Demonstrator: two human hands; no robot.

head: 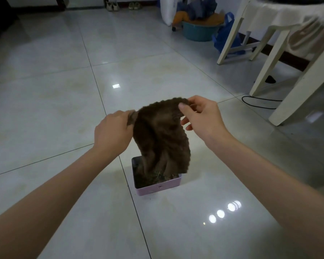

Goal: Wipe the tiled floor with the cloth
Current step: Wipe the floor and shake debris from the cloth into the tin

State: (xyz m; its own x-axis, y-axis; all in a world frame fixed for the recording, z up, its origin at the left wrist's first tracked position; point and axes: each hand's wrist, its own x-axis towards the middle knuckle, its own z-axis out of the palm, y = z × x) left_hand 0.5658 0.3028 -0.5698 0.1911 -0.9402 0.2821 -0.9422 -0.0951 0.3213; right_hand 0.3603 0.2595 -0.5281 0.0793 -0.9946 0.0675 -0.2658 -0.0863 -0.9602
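Pinching cloth (161,135) corners in fingers of left hand (111,130) and right hand (202,116); dangling into tin (157,189), risks dragging dirt (148,181) out onto tiled floor (45,101).

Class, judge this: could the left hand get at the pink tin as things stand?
Probably not straight away: the left hand grips the cloth, which hangs over the tin. Only the tin's near wall is bare.

The glossy tiled floor (45,109) carries a pink tin (157,188), white table legs (269,66), a teal basin (198,33) and shoes (112,5).
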